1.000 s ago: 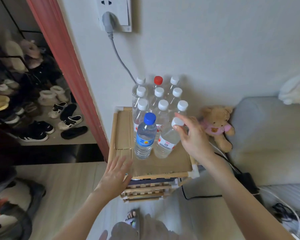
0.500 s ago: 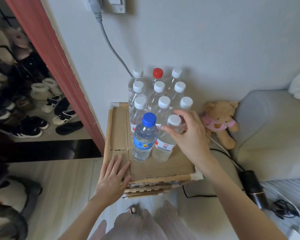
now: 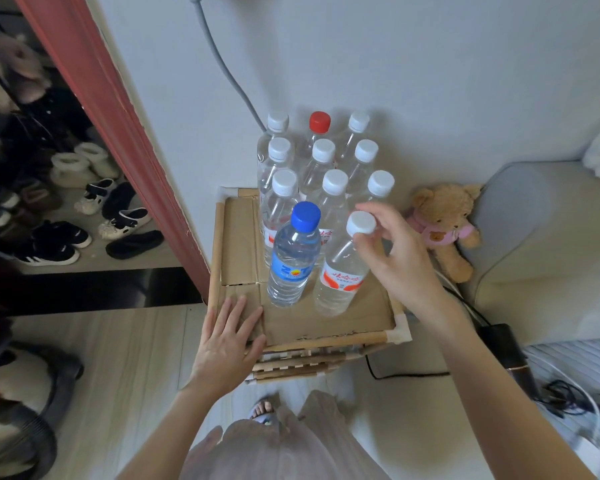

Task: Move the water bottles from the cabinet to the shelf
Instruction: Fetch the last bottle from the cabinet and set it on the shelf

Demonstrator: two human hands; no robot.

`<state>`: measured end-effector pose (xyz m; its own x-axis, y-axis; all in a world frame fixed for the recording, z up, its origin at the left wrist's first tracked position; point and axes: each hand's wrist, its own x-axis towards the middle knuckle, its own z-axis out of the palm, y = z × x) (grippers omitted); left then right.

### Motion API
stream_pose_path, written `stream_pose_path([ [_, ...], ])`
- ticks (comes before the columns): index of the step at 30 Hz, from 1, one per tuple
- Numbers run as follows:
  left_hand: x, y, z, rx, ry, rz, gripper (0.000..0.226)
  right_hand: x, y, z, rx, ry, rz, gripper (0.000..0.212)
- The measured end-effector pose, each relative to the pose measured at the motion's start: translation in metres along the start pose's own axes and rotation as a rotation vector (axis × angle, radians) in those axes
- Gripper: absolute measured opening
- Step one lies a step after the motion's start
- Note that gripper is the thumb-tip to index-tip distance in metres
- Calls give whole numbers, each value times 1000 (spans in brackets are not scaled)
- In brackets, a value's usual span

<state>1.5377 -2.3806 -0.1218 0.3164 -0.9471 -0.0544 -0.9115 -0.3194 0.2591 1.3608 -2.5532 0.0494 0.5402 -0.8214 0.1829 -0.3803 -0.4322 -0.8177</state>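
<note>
Where fingers loosen: bottle beside right hand

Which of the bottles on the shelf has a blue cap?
The front-left bottle, with a blue label, standing just ahead of the left hand. All other caps are white except one red cap in the back row by the wall.

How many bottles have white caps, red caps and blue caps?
White caps: 9
Red cap: 1
Blue cap: 1
Total: 11 bottles on the shelf
</note>
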Motion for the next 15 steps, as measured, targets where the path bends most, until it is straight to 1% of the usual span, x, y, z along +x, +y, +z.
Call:
stream_pose_path([
  [2,1,0,0,8,1,3,63,0,1,7,-90,89,-15,38],
  [3,0,0,0,10,5,2,64,-1,1,10,-128,136,8,41],
  [5,1,1,-1,9,3,2,65,-3,0,13,-160,208,90,41],
  [7,1,1,-1,16,-4,1,66,-6,0,15,-185,224,122,41],
  [15,1,1,-1,31,-18,-6,67,0,0,23,-147,226,66,35],
])
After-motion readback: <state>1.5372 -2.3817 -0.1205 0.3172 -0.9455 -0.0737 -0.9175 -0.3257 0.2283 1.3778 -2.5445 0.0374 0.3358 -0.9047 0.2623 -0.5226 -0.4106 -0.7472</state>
